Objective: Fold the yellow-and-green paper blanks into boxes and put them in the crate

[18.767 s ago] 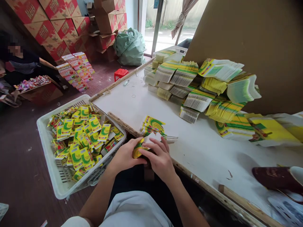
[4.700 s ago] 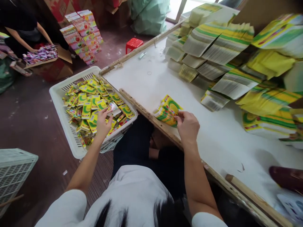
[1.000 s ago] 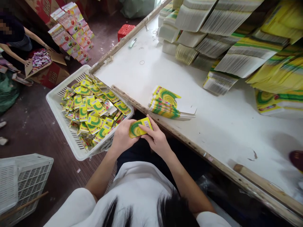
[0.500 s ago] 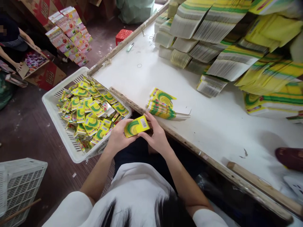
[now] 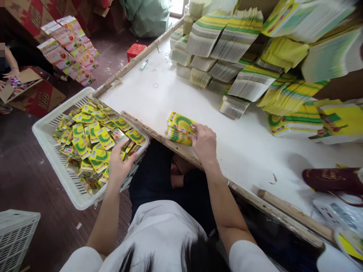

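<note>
My left hand [image 5: 119,164] is over the near right side of a white plastic basket [image 5: 52,166], thumb and fingers apart, with nothing seen in its grip. Small yellow and green boxes [image 5: 103,138] are heaped in the basket. My right hand [image 5: 204,141] is at the right end of a short stack of flat yellow and green cartons [image 5: 180,126] near the table edge. Its thumb and fingers close on the end of a carton; how many it pinches is hidden.
Tall piles of flat cartons [image 5: 238,41] stand along the back of the white table [image 5: 244,151]. A wooden strip [image 5: 164,141] edges it. A dark red cylindrical object [image 5: 326,179] lies at right. At left, another person's hand [image 5: 13,73] is at a cardboard box [image 5: 42,94].
The yellow box that both hands held is out of them. My left hand has moved left over the basket, my right hand right onto the carton stack. The view has shifted a little.
</note>
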### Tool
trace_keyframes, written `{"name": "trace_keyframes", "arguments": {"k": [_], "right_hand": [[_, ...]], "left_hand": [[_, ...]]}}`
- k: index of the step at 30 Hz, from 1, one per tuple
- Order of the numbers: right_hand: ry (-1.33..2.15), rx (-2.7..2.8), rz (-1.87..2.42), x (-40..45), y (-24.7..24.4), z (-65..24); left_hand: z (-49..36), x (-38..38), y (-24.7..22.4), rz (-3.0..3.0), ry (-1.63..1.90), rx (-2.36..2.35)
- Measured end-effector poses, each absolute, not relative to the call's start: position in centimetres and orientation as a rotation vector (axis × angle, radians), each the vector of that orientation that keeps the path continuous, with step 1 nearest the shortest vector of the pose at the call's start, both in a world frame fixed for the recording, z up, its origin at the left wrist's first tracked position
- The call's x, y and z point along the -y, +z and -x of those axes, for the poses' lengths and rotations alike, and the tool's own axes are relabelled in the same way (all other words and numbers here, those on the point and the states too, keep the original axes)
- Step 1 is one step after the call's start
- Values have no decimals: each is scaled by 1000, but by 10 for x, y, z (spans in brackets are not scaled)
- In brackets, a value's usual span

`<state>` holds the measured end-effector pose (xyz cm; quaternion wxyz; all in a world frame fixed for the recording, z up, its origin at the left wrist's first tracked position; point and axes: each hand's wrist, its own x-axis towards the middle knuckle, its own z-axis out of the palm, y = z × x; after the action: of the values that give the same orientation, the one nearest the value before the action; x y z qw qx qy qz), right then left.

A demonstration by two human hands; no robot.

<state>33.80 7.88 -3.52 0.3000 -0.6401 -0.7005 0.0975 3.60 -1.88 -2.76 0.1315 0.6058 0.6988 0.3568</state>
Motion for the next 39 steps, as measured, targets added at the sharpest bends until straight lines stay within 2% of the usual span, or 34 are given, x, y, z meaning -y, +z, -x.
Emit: {"name": "trace_keyframes", "arguments": {"k": [6,11,16,19,25,31,36,39], "right_hand": [[332,1683,1592,-54,-10,-328],[971,1764,1191,-7,-3,-297],[1489,1501,843,23,-11,-272],[1648,1411,692,27,-14,-263],[1412,1307,985,16,-27,-260],[1269,1463,1017,12,-21,-278],[799,1844,1029,7,-5,-301],[611,2082,934,7,1,-305]], "left_hand": [[-90,19,-36,-1587,979,-1561],[-128,15,-27,-1194,1317,-1078],[-146,4,-4,-1010,1602,-1155],[-149,1,-2,-965,1735,-1273],[-137,13,-24,-1034,1560,-1248],[-112,17,-42,-876,1628,-1341],[-71,22,-2,-1154,1425,-1217],[-61,29,27,-1478,1134,-1247]]}}
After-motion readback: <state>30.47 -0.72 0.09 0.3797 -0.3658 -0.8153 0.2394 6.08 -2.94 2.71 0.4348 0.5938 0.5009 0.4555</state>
